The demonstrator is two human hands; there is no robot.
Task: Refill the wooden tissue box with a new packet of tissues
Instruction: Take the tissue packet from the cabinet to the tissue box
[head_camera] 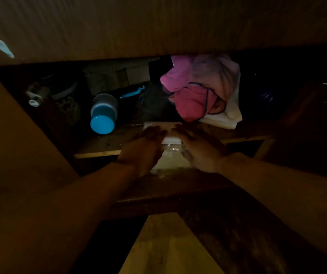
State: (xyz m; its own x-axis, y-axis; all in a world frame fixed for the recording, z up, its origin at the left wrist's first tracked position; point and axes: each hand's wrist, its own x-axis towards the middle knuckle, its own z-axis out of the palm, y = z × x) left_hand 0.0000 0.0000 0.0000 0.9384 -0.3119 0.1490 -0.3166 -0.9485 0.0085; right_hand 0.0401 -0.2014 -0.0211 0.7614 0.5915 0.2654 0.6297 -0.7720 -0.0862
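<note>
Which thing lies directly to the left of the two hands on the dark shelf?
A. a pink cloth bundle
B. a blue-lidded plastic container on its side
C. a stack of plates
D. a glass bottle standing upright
B: the blue-lidded plastic container lies tipped over on the shelf, left of the left hand and right hand, which both rest on the white tissue packet; the pink cloth bundle sits behind, to the right.

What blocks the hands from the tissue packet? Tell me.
Nothing visible does. The left hand and right hand already rest on either side of the tissue packet on the shelf edge. The blue cup and pink cloth sit farther back, clear of it.
</note>
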